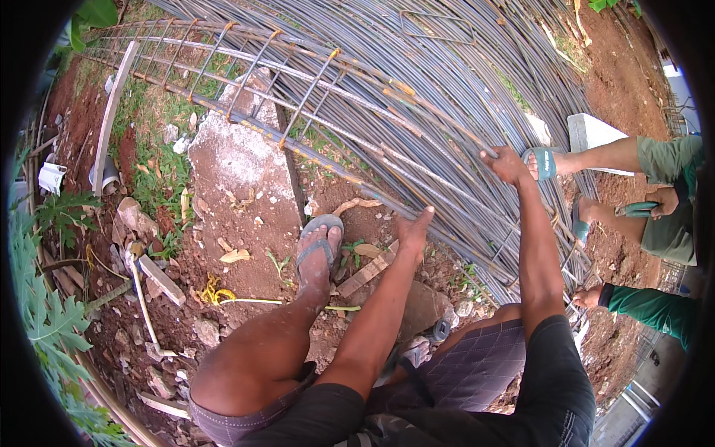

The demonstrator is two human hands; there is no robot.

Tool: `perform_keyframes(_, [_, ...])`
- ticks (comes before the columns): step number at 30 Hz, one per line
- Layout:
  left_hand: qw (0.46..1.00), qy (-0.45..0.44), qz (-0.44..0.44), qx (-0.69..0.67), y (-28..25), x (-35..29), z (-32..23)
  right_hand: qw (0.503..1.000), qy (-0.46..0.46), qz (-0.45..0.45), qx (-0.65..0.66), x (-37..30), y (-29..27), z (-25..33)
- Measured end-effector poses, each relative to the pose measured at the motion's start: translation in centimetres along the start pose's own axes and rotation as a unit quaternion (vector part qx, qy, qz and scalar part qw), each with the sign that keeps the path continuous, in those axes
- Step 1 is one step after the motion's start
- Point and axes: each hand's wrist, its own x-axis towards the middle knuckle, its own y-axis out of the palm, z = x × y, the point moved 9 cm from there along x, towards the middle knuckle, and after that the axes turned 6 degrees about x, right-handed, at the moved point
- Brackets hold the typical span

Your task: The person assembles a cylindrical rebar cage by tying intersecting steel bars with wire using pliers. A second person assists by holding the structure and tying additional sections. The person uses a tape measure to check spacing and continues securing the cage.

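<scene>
A worker's left hand (412, 232) is closed around the near bar of a long steel cage (303, 108), while the right hand (509, 165), farther off and to the right, is clamped on the cage's far bar. The frame, its bars joined by square hoops, stretches from the far left toward the right, partly across a heap of loose steel rods (454, 82). Beneath its left half lies a broken concrete slab (242, 153); the worker's left sandal (319, 222) is planted just beside it, near a short wooden piece (369, 272) and a yellow rope (216, 292). At right, a co-worker's hand (588, 296) in a green sleeve (652, 311) reaches the cage's near right end, though whether it grips is hard to tell. A white block (592, 138) sits beyond the co-worker's leg (603, 156).
</scene>
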Motion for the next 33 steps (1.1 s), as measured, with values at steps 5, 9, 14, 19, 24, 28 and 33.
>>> perform_keyframes(5, [0.999, 0.023, -0.023, 0.017, -1.7, 3.0, 0.7, 0.999, -0.035, 0.019, 0.001, 3.2, 0.6, 2.5])
perform_keyframes(9, [0.999, 0.036, 0.007, 0.0, -2.2, 4.9, -2.2, 0.998, -0.054, 0.023, -0.006, 6.0, 0.8, 4.8])
perform_keyframes(14, [0.996, 0.084, -0.008, 0.023, -1.2, 4.2, -7.4, 0.999, -0.028, 0.039, 0.003, 8.7, -0.9, 4.5])
perform_keyframes(19, [0.994, 0.099, -0.029, -0.044, -3.6, 5.4, -6.1, 0.998, -0.026, 0.06, 0.006, 7.8, 0.3, 7.0])
perform_keyframes(24, [0.997, 0.065, -0.027, 0.009, -3.1, 4.6, -4.4, 0.996, -0.028, 0.078, 0.029, 7.1, 0.5, 5.1])
perform_keyframes(28, [0.997, 0.055, -0.038, 0.037, -1.6, 3.4, -4.1, 0.998, 0.016, 0.053, 0.025, 5.5, -1.8, 2.7])
perform_keyframes(33, [0.994, 0.081, 0.052, -0.055, -1.4, 3.6, -2.6, 0.997, -0.039, 0.059, 0.019, 3.0, -1.9, 5.9])
